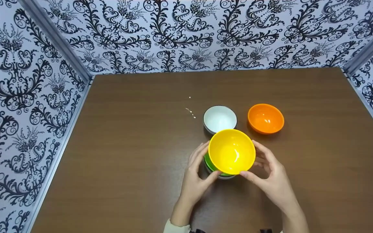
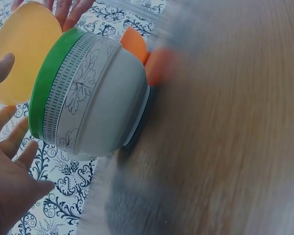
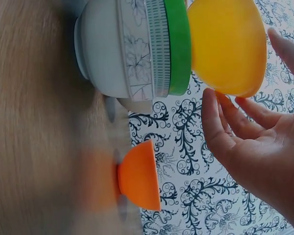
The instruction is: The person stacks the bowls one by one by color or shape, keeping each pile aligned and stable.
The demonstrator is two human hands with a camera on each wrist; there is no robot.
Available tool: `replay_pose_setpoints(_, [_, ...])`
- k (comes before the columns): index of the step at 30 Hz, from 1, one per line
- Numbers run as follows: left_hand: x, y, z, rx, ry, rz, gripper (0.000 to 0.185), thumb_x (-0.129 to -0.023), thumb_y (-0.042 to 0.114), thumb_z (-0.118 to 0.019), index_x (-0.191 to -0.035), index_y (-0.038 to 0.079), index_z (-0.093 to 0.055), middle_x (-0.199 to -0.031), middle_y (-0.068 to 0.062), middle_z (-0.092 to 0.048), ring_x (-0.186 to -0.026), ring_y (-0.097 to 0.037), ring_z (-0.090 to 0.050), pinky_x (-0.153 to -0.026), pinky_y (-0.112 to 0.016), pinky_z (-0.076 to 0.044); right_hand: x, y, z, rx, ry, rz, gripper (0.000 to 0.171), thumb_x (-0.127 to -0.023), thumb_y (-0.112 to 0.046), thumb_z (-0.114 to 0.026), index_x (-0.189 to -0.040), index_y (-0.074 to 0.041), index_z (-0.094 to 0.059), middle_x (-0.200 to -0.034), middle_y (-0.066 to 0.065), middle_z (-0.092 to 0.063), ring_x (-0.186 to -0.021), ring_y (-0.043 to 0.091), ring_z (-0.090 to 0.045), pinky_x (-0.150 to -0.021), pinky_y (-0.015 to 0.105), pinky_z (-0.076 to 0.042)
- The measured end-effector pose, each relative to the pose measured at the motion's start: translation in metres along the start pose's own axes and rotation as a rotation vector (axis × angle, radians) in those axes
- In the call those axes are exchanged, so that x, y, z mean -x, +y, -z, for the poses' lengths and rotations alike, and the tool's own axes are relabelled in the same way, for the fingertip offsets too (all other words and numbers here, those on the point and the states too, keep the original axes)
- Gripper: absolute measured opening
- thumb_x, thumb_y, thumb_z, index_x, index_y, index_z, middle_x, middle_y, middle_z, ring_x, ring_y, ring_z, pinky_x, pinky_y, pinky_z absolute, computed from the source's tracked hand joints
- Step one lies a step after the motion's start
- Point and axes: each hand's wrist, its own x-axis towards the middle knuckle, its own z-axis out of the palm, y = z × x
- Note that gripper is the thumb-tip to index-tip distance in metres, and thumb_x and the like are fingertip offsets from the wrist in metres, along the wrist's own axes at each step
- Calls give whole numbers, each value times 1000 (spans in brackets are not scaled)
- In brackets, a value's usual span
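Both hands hold a yellow bowl point(image 1: 231, 152) up from opposite sides. The left hand point(image 1: 193, 186) has its thumb at the near rim and its fingers along the left wall; the right hand point(image 1: 277, 183) mirrors it on the right. Under the yellow bowl stands a stack: a green bowl point(image 3: 180, 49) sits on top, nested in white bowls with a leaf-patterned band point(image 2: 81, 93). From above, the yellow bowl covers most of this stack. In the right wrist view, the yellow bowl is tilted just over the green rim.
A white bowl point(image 1: 220, 118) stands right behind the stack, partly overlapped by the yellow bowl. To its right is an orange bowl point(image 1: 265, 118). Small white specks point(image 1: 191, 112) show on the brown table point(image 1: 134, 145). Patterned walls point(image 1: 180, 35) border the table's back and sides.
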Motion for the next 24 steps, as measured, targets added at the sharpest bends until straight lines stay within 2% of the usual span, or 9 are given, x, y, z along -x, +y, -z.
replay_pose_setpoints(4, [1,0,0,19,-21,9,67,-86,29,-78,-146,23,-49,-157,3,-41,-146,-21,-38,-120,-53,-36,1,4,0,22,-14,36,84,-74,-4,-86,-148,-16,-46,-148,1,-51,-119,3,-56,-94,9,-50])
replay_pose_setpoints(17, [2,-3,0,38,-31,16,68,-86,27,-78,-147,20,-48,-158,-1,-41,-145,-21,-41,-120,-52,-35,0,8,-4,102,-37,2,91,-74,-13,-88,-151,-12,-39,-155,8,-43,-120,-6,-53,-99,9,-47])
replay_pose_setpoints(24, [1,-4,0,37,-36,36,70,-87,32,-77,-149,20,-46,-156,1,-43,-145,-20,-42,-121,-52,-34,0,10,-6,138,-41,-7,91,-75,-19,-87,-152,-13,-39,-156,7,-42,-124,7,-54,-100,8,-46])
